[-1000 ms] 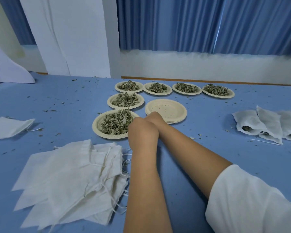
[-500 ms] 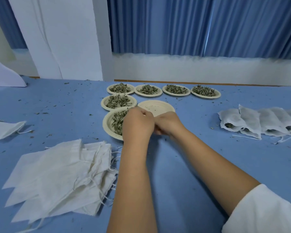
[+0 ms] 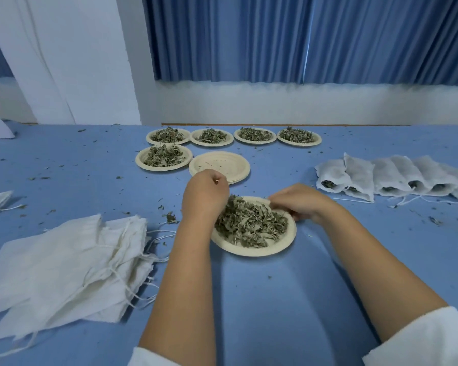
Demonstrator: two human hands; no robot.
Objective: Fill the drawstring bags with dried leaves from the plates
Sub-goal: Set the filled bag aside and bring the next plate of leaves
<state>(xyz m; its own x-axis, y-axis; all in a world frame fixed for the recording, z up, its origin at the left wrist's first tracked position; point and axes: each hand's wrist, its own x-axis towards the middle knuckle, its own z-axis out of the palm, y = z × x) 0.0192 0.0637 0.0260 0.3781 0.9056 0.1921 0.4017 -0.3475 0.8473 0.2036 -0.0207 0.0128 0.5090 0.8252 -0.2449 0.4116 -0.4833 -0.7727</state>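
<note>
- Toward the near-left corner of the table lies a pile of empty bags, flat and unfilled.
- At the middle is a heaped plate of dried leaves. The right hand pinches its far-right rim. The left hand curls at its left rim, though whether it grips cannot be told.
- Just beyond sits a stack of emptied plates, and by the right edge a row of filled bags.
- Near the far edge stand five full plates.
- The job looks partway done: several bags are filled, but six plates and most of the pile remain.
</note>
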